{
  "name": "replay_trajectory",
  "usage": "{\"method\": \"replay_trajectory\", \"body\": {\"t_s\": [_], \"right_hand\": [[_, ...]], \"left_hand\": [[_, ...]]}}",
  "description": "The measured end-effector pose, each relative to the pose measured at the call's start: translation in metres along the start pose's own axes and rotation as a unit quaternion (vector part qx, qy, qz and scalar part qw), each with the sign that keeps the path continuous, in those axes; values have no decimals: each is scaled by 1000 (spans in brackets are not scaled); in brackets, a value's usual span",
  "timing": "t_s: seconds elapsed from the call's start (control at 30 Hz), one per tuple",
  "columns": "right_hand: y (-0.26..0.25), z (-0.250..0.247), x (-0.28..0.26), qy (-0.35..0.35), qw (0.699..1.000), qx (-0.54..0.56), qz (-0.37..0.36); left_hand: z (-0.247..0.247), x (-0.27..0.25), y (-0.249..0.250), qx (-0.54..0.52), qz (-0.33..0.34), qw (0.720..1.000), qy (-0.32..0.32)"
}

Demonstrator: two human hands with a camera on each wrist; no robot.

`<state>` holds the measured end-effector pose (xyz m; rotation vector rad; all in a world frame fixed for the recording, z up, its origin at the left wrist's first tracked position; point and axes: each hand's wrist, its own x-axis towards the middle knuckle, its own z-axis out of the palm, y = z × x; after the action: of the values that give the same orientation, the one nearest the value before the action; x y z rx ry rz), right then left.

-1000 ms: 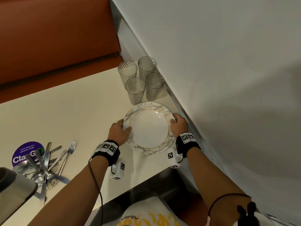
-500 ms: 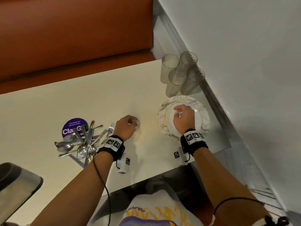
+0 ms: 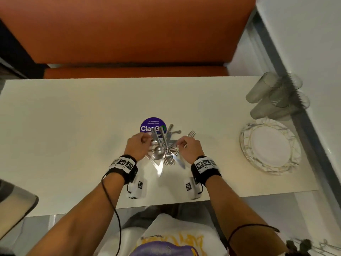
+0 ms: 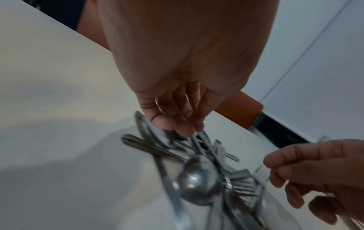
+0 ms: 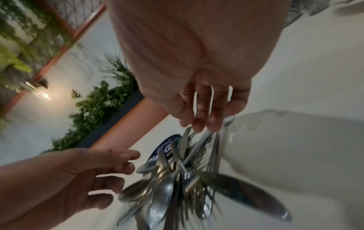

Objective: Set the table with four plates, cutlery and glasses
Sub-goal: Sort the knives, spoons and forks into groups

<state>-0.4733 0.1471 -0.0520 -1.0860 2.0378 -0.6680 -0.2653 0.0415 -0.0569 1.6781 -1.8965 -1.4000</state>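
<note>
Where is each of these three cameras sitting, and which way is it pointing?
Head: worn on the head, looking down on the table, plates, glasses; both forearms and hands show.
Left wrist: looks along the left hand at the cutlery pile; the right hand enters.
Right wrist: looks along the right hand at the same pile; the left hand enters.
Shared: all three show the cutlery and both hands.

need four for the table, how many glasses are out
4, bunched at the table's far right corner by the wall: glass, glass, glass, glass. They are blurred, so another could be hidden.
</note>
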Motion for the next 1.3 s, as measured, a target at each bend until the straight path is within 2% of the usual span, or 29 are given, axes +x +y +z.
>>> {"method": "replay_trajectory", "body": {"t_s": [0.1,0.23,0.5,0.7,0.87,0.97,1.1,1.3], "right_hand": [[-8,14,-1,-33,995,-90,9],[-8,21,-5,-79,978,-185,59],[-5,31,-16,-40,974,-214,67],[-4,14,-12,-71,976,-175,107],[-2,-11,-11,-79,984,-109,121],[-4,-27,-11,-75,986,-92,114],[-12,-50,-10,-68,992,-43,93],[-31,-84,-8,-2,999,35,37]], "left_hand": [[-15,-8,-15,-4,-7,1000,17],[-19,-15,-24,-22,-14,1000,8],[-6,-18,-30,-39,-16,999,-17],[3,-20,-17,-12,11,1000,-25],[15,-22,2,39,72,993,-86],[23,-26,10,60,96,987,-117],[31,-29,10,70,108,985,-116],[32,-29,7,109,123,979,-119]]}}
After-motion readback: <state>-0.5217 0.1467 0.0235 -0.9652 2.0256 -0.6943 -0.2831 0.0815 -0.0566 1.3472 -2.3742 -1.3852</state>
